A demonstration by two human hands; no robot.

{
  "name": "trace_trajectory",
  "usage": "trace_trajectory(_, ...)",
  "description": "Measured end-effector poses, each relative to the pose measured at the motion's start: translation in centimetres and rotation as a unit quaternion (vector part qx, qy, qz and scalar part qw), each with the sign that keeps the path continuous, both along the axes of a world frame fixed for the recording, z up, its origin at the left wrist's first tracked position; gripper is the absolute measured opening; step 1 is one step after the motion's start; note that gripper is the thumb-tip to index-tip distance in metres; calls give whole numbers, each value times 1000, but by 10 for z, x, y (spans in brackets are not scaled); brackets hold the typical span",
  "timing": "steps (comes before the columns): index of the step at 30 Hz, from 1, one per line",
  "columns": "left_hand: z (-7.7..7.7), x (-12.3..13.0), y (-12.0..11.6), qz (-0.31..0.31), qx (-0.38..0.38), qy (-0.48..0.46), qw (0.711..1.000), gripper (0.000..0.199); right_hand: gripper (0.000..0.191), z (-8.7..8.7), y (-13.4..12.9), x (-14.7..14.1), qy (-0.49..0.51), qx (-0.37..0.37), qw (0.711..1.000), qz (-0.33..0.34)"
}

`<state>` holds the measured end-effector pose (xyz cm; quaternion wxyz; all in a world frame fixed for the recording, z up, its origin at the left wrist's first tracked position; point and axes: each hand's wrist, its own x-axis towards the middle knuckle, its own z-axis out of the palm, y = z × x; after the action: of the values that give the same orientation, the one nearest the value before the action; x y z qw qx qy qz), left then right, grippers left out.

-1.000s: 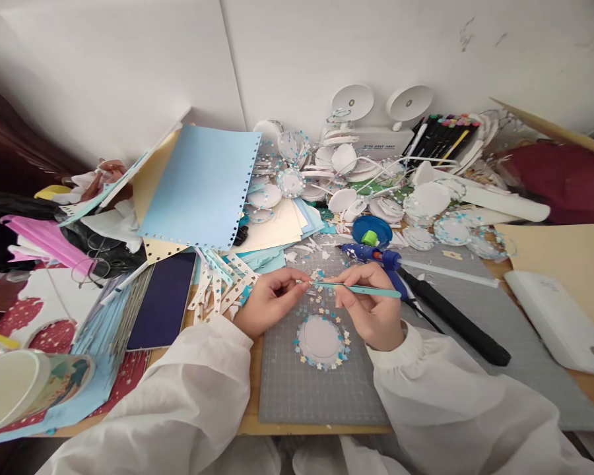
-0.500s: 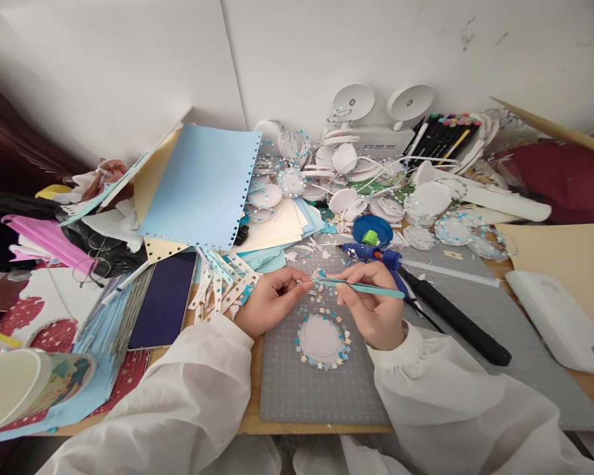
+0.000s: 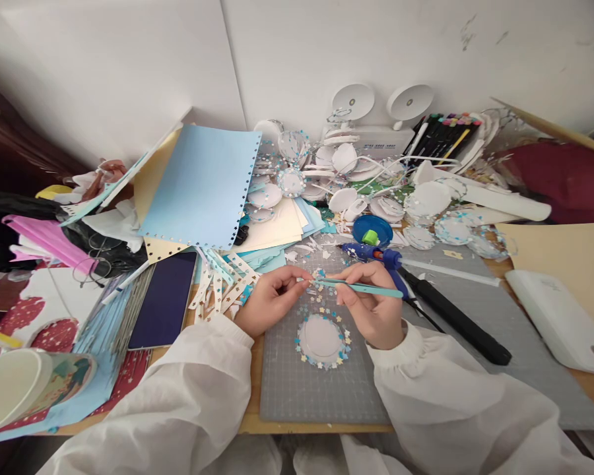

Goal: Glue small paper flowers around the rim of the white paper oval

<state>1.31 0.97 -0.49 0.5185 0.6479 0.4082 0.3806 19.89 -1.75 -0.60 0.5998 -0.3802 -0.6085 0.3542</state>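
Observation:
My right hand (image 3: 373, 300) is closed round teal tweezers (image 3: 371, 289), whose tips point left toward my other hand. Thumb and fingertips pinched together, my left hand (image 3: 277, 297) meets the tweezer tips; what it pinches is too small to make out. Small blue and cream paper stars (image 3: 319, 274) lie scattered behind and below the tips. Nearer me, a white disc (image 3: 321, 338) ringed with blue and cream stars rests flat on the grey cutting mat (image 3: 321, 399).
Right of my hands lie a blue glue gun (image 3: 366, 252) and a black rod-shaped tool (image 3: 455, 316). A dark phone (image 3: 163, 300) and punched paper strips (image 3: 222, 280) sit at left. White discs (image 3: 344, 158) pile up at the back, beside blue paper (image 3: 202, 185).
Both hands stay nearly in place. The tweezers have shifted very slightly left, with the left fingertips still at their tips.

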Motion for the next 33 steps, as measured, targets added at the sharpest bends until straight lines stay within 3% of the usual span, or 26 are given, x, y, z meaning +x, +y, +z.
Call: trace_trajectory(33,-2,-1,-1,-19,-2,5,1000,28,11,-1,-2,0,-22,-10,999,41)
